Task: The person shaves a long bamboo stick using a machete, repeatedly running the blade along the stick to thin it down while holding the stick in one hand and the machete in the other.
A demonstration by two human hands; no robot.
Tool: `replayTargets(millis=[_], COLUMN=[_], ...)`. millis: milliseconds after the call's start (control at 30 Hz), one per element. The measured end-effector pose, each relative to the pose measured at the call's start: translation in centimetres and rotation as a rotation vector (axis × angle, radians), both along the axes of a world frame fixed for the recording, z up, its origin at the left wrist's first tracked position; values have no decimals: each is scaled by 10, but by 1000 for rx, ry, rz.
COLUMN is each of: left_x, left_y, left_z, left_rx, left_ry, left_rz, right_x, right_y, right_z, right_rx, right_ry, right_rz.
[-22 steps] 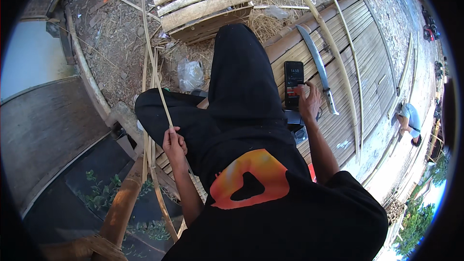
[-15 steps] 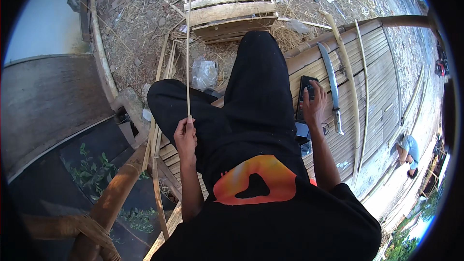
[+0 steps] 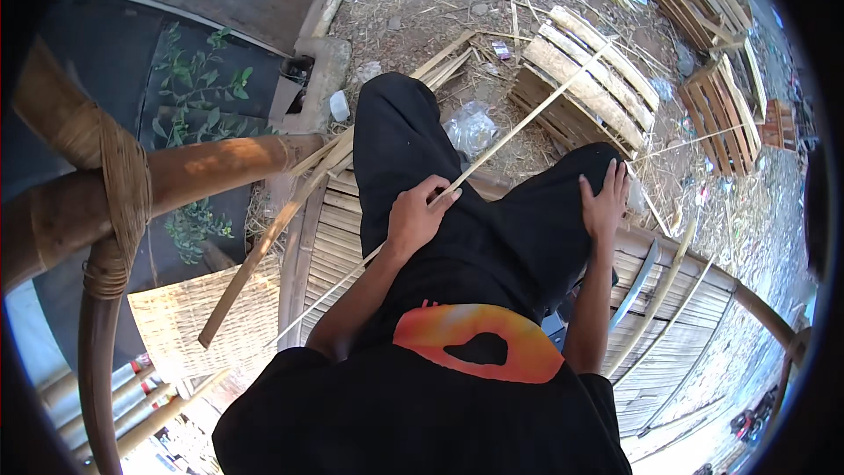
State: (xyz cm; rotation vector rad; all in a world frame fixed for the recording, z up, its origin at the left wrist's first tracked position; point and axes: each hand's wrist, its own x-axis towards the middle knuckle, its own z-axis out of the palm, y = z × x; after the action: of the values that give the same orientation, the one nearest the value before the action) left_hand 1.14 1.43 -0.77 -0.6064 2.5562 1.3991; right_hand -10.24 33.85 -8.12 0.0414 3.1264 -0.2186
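Step in hand, as judged: a long, thin bamboo strip (image 3: 527, 121) was being held and steadied one-handed; no cutting or joining was under way. The left hand (image 3: 418, 215) pinched it between thumb and curled fingers, above the lap. The strip slanted up and to the right from the grip, its far end crossing in view over the slatted wooden crate (image 3: 598, 79); contact with the crate could not be told. A thin length, apparently the same strip, emerged past the left forearm (image 3: 356, 295) toward the lower left.

Right hand (image 3: 603, 202): palm down on the black trousers (image 3: 545, 185) at the right knee, fingers loosely spread, nothing gripped.

Pose: left forearm angled up and inward from the lower left, back of the hand upward; right forearm (image 3: 591, 299) nearly upright in view, partly hiding the machete (image 3: 635, 281) on the bamboo-slat bench (image 3: 673, 347).

Judgement on the next move: any turning of the strip would call for a firm pinch and room at both ends, since so long and slender a piece would probably whip or flex; a second grip would require lifting the right hand off the knee
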Motion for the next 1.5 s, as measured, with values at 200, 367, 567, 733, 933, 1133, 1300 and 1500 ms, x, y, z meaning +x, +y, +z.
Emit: replayTargets(millis=[200, 367, 567, 733, 933, 1133, 1300, 1500], left_x=[8, -4, 7, 2, 15, 18, -2, -22], left_y=[-4, -6, -11, -18, -38, -39, -32, -11], left_z=[-1, 1, 60, 83, 70, 71, 66, 87], left_rx=[-20, 15, 314, 471, 386, 383, 469, 374], left_ry=[-25, -15, 110, 150, 189, 206, 182, 187], left_rz=[55, 29, 138, 212, 320, 255, 167, 83], right_x=[-35, -38, -36, -27, -46, -32, 4, 5], right_y=[-24, -75, -144, -255, -313, -243, -207, -195], right_z=[34, 66, 55, -43, -11, -40, 75, 152], right_rx=[-107, 314, -558, -748, -596, -712, -1503, -1722], right_ry=[-146, -581, -25, -253, -70, -196, -569, -417], right_rz=[-19, 247, 561, 693, 642, 523, 301, 256])
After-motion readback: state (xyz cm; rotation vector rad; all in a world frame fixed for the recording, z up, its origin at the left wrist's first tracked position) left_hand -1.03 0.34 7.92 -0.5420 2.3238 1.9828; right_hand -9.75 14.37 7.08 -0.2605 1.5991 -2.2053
